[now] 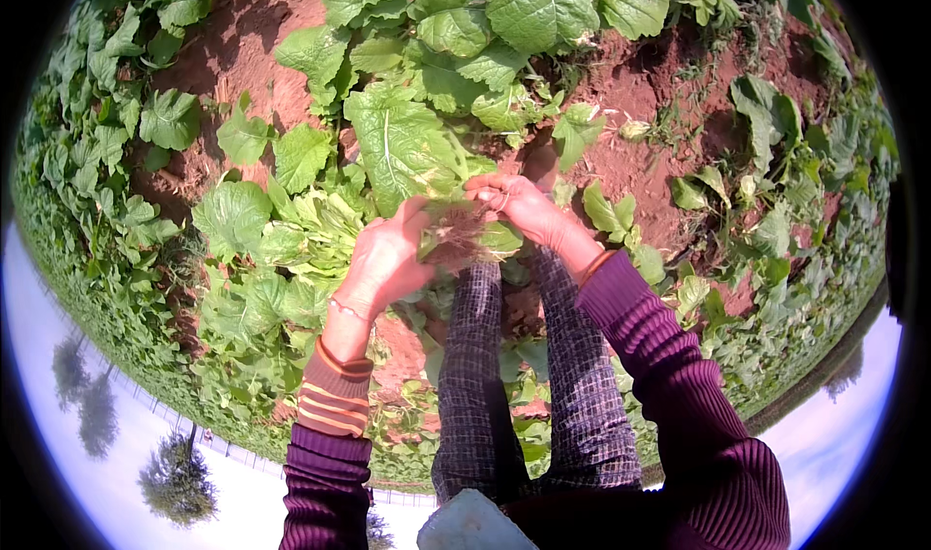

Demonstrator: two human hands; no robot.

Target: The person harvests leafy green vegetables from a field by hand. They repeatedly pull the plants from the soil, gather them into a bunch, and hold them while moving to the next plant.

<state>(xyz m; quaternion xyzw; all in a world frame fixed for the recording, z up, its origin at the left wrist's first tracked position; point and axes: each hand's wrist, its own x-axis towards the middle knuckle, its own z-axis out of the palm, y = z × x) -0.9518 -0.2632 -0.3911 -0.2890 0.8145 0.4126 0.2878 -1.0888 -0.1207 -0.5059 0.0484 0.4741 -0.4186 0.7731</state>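
Observation:
My left hand (393, 255) is closed around a bunch of leafy green plants (309, 237), whose pale stems and leaves stick out to its left. Between my hands is a blurred tangle of fine brown roots (458, 233), on the side of the bunch facing my right hand. With thumb and fingers brought together, my right hand (520, 204) touches the upper right edge of the rooty end; whether it pinches a root or a leaf there is too blurred to tell. A broad green leaf (396, 146) with a pale midrib lies just above both hands.
Large leafy plants (538, 4) grow at the top and all around. Reddish-brown soil (633, 179) shows between them, with wilted leaves and small weeds on it. My legs in checked trousers (473, 375) stand among the plants. A fence and trees (178, 481) are far off.

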